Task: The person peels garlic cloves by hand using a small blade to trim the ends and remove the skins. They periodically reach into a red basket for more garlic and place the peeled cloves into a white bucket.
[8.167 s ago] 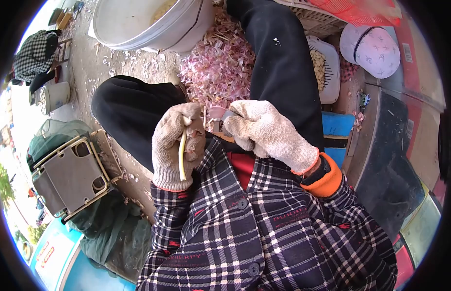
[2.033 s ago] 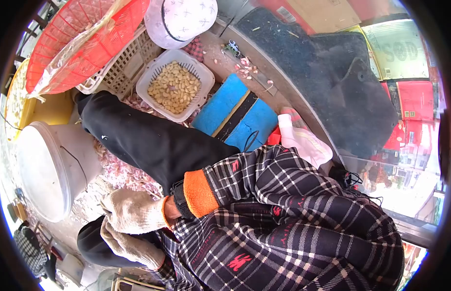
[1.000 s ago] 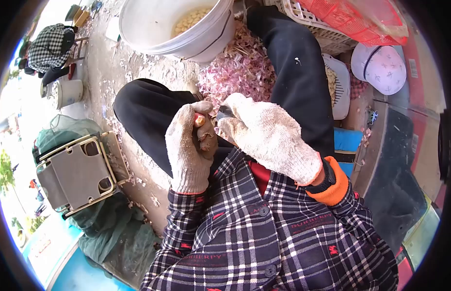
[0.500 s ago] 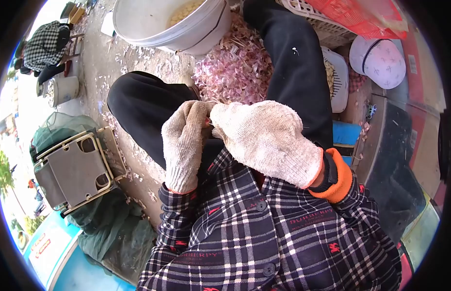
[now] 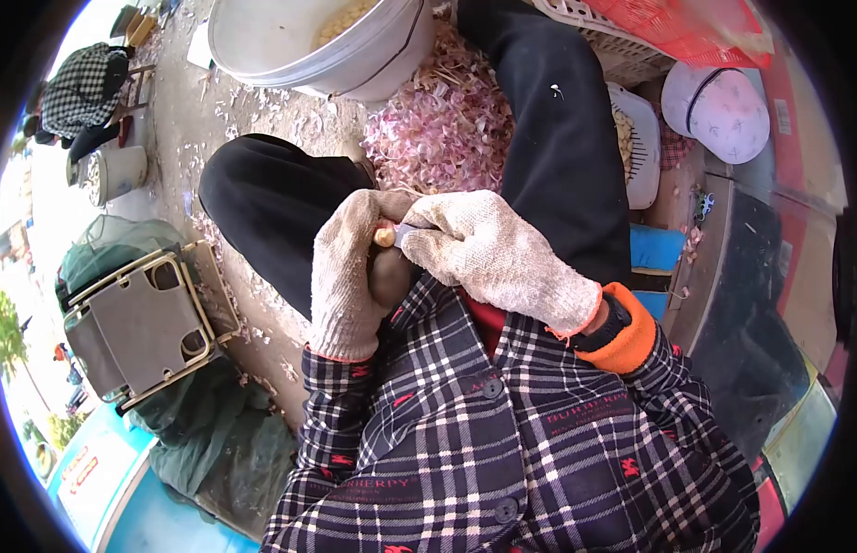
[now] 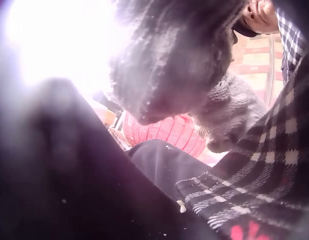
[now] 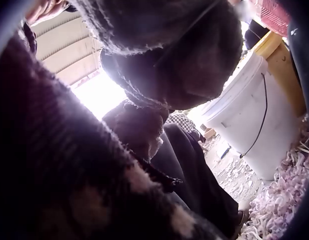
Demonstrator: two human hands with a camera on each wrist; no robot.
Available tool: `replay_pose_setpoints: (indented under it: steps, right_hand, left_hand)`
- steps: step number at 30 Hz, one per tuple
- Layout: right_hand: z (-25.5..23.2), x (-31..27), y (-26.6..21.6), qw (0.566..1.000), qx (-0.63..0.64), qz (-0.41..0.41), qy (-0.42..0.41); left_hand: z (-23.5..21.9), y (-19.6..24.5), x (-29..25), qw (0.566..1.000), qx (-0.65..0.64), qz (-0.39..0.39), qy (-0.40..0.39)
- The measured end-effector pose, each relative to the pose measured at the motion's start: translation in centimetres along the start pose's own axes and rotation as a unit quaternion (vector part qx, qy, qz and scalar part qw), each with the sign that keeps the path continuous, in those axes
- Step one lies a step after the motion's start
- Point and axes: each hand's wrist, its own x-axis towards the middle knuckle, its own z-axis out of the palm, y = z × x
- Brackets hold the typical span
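Gripping a small tan garlic clove (image 5: 384,237), the left hand (image 5: 350,272) in a worn off-white knit glove has its fingers curled round it, clove poking out at the top of the fist, held over the lap between the knees. Right hand (image 5: 488,253), same kind of glove with an orange cuff, has fingers closed on a small knife with a grey metal blade (image 5: 404,232); blade tip sits against the clove. Both hands touch each other, just in front of the dark checked shirt (image 5: 502,433)

Wrist views: left wrist camera shows only the gloved left hand (image 6: 174,55) close up and blurred, clove not visible. Right wrist camera shows the gloved right hand (image 7: 179,55) against glare, blade not readable

Around:
- pile of pink-white garlic skins (image 5: 438,129) on the ground, far side of the hands, between the black-trousered legs (image 5: 557,138)
- large white plastic bucket (image 5: 318,46) with peeled cloves inside, far left, touching the skin pile
- white slotted plastic basket of peeled cloves (image 5: 636,147) right of the right leg
- white patterned cap (image 5: 714,101) far right, beside the basket
- red mesh basket (image 5: 686,28) at the far right edge
- folded grey metal-framed stool (image 5: 138,323) on the left, well apart from the hands
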Motion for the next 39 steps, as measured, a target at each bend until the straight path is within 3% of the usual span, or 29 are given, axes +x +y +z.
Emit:
replay_pose_setpoints:
  steps: [1,3,5,7,9,11,13,15,19,20,21,23,25,27,29,31,34,37,39]
  right_hand:
    - [-0.1,-0.1,0.1,1.0,0.002,0.001,0.003]
    - [-0.4,0.0,-0.2,1.0,0.018,-0.012,0.0]
    - [-0.1,0.1,0.0,0.998,-0.02,-0.058,0.015]
    - [-0.1,0.1,-0.4,0.998,0.05,0.015,-0.027]
    - [-0.5,-0.3,-1.4,0.994,0.091,0.031,-0.047]
    - [-0.7,-0.6,-1.4,0.967,0.219,0.085,-0.103]
    - [-0.7,-0.9,-1.2,0.969,0.214,0.079,-0.093]
    - [-1.1,-1.2,-0.7,0.956,0.261,0.083,-0.102]
    - [-1.7,-1.2,-0.4,0.956,0.254,0.105,-0.105]
    - [-1.4,-1.1,-0.4,0.956,0.253,0.105,-0.104]
    - [-1.0,-1.0,-0.5,0.972,0.193,0.095,-0.097]
    - [-0.9,-0.9,-0.5,0.984,0.132,0.084,-0.088]
    - [-1.0,-0.7,-0.7,0.994,0.067,0.059,-0.069]
    - [-1.1,-0.7,-0.6,0.996,0.034,0.062,-0.054]
    - [-1.2,-0.7,-1.1,0.99,-0.139,0.007,0.025]
    - [-1.6,-0.9,-1.9,0.988,-0.148,-0.002,0.032]
    - [-2.0,-1.2,-2.7,0.943,-0.296,-0.139,0.07]
    - [-2.0,-1.0,-2.7,0.915,-0.343,-0.205,0.066]
    - [-1.8,-1.1,-2.5,0.9,-0.36,-0.237,0.069]
  left_hand:
    - [0.4,-0.1,-0.2,1.0,0.001,-0.003,-0.002]
    - [1.7,-0.2,-0.6,0.985,0.138,0.026,0.101]
    - [1.1,-0.3,-1.0,0.982,0.171,0.042,0.075]
    - [1.0,-0.3,-0.9,0.983,0.154,0.06,0.083]
    - [1.1,-0.3,-0.7,0.981,0.135,0.06,0.127]
    - [-0.8,-0.6,-0.4,0.995,-0.049,0.042,0.073]
    - [-1.4,-0.6,-0.3,0.994,-0.09,0.027,0.049]
    - [-2.0,-0.7,0.0,0.983,-0.18,-0.025,-0.04]
    - [-2.3,-1.0,0.4,0.97,-0.221,-0.036,-0.091]
    - [-2.1,-1.0,0.1,0.978,-0.192,-0.009,-0.08]
    - [-1.4,-0.9,0.0,0.978,-0.193,-0.009,-0.079]
    - [-0.3,-0.8,-0.1,0.988,-0.15,0.025,0.023]
    - [-0.4,-0.5,-0.3,0.992,-0.119,0.032,0.038]
    - [0.2,-0.3,-0.7,0.993,0.013,0.079,0.085]
    - [0.8,0.0,-0.9,0.989,0.068,0.09,0.092]
    - [1.7,0.1,-1.0,0.95,0.244,0.138,0.137]
    - [1.7,0.3,-1.4,0.935,0.294,0.149,0.131]
    - [1.2,0.1,-1.2,0.923,0.325,0.157,0.131]
    - [0.1,-0.5,-0.6,0.856,0.438,0.254,0.108]
